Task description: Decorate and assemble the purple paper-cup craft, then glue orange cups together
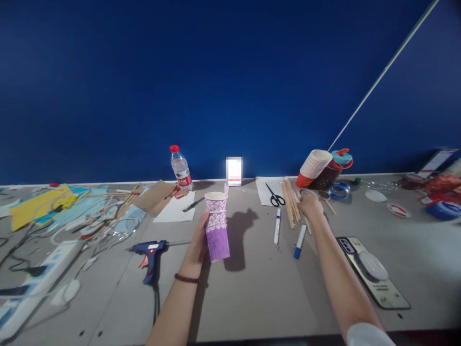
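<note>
In my left hand [201, 235] I hold a tiered stack of purple paper cups [218, 242], upright above the table. Its upper bands carry a white scallop pattern, the lowest part is plain purple, and a thin strip stands up at the rim. My right hand [310, 205] reaches down at the right, beside the wooden sticks [291, 206] and in front of the stacked white and red paper cups [313, 168]. Its fingers are bent together at a clear ring-shaped thing; what they grip is hidden. Two markers [277, 226] lie left of that hand.
A blue glue gun [153, 254] with a cable lies left. Behind are a water bottle [182, 168], a cutter [193, 205], scissors [276, 197] and a lit screen [235, 171]. A phone [387, 288] lies right; a power strip [39, 283] and paper scraps crowd the left.
</note>
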`<action>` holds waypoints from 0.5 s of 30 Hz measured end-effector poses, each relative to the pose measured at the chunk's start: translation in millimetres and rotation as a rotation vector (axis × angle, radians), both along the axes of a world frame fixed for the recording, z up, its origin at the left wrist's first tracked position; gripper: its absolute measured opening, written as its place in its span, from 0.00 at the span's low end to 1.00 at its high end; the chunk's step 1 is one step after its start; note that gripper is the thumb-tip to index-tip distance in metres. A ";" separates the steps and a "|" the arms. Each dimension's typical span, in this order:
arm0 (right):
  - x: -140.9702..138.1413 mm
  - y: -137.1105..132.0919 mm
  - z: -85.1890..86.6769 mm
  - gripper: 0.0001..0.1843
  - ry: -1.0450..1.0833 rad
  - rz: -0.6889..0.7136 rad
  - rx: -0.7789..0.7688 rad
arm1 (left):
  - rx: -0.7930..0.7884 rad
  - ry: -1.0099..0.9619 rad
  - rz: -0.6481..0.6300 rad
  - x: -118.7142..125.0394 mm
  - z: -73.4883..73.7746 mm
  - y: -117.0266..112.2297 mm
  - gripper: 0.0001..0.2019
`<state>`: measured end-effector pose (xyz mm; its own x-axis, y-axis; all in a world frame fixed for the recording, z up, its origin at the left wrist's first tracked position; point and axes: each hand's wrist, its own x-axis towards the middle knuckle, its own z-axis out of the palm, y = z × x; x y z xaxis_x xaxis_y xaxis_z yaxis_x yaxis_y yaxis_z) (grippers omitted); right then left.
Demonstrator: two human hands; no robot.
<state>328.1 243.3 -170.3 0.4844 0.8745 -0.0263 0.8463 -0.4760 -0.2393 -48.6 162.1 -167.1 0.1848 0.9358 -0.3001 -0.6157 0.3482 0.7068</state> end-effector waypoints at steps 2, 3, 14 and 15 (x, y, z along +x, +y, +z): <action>-2.4 -1.3 2.5 0.17 0.009 -0.020 -0.039 | -0.004 0.004 0.010 0.7 0.8 -0.1 0.21; -3.9 -1.9 4.1 0.18 0.015 -0.031 -0.062 | 0.000 0.004 0.013 1.0 0.8 -0.1 0.20; -10.8 -10.6 35.9 0.17 0.053 0.016 0.098 | 0.066 0.013 0.030 2.8 -2.5 1.0 0.21; -12.7 -11.8 40.8 0.17 0.082 0.062 0.182 | 0.064 0.009 0.043 3.2 -3.4 1.6 0.21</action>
<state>315.4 231.5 -129.5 0.4319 0.8966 0.0976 0.8468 -0.3658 -0.3862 -45.4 163.7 -170.5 0.1412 0.9601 -0.2413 -0.6226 0.2756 0.7324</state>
